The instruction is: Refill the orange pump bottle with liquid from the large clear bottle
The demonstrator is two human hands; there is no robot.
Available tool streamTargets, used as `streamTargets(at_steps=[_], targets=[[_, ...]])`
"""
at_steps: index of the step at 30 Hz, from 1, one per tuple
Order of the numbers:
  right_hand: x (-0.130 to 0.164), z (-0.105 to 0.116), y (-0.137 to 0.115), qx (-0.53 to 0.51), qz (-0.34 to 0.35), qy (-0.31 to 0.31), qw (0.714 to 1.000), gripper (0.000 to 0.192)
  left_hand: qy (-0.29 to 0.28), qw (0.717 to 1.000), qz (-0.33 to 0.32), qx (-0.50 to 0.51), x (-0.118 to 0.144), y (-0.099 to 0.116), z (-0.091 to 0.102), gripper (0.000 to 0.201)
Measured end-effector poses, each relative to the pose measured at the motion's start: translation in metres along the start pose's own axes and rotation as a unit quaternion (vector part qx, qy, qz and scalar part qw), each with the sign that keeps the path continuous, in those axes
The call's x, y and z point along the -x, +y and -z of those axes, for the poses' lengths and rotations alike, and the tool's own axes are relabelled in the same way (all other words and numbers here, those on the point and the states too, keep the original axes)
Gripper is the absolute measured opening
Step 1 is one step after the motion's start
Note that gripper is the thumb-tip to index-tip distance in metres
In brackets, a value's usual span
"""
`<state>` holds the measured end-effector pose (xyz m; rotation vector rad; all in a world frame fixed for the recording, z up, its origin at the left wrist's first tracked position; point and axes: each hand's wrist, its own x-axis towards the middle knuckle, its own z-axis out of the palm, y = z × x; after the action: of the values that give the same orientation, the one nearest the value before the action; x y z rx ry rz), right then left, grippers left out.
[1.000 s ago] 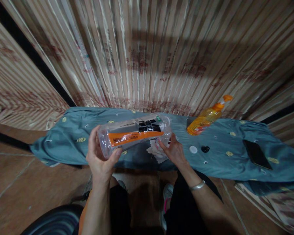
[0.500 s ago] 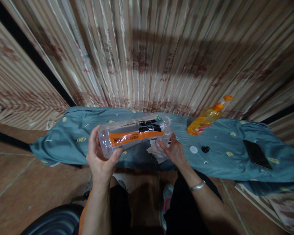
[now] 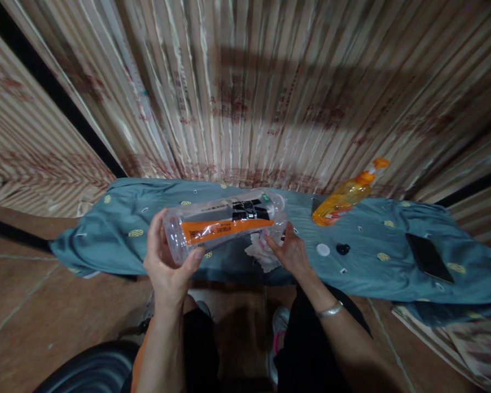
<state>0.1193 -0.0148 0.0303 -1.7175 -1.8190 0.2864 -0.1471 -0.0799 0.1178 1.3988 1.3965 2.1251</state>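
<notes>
A clear plastic bottle [image 3: 225, 219] with an orange, grey and black label lies on its side in the air between my hands, above a cloth-covered bench. My left hand [image 3: 169, 262] is wrapped around its base, thumb on the near side. At the neck end, my right hand [image 3: 290, 248] grips the bottle, its thumb in front and its other fingers partly hidden. Under the neck, beside my right thumb, is a crumpled white tissue [image 3: 263, 254]; whether the hand also holds it I cannot tell. To the right lie a white round cap [image 3: 323, 250] and a small black object [image 3: 343, 249].
An orange pump bottle [image 3: 341, 202] stands behind, right of my right hand. A black phone [image 3: 429, 257] lies at the right on the blue-green patterned cloth [image 3: 118, 240]. Striped curtains [image 3: 237, 98] hang behind the bench. A dark round stool [image 3: 94, 371] is at the lower left.
</notes>
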Motion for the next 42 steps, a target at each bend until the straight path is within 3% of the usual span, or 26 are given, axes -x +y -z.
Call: streamTargets(at_steps=[42], targets=[[0.0, -0.0033, 0.0037, 0.01, 0.018, 0.014, 1.0, 0.069, -0.001, 0.999, -0.016, 0.042, 0.0011, -0.0041, 0.001, 0.083]])
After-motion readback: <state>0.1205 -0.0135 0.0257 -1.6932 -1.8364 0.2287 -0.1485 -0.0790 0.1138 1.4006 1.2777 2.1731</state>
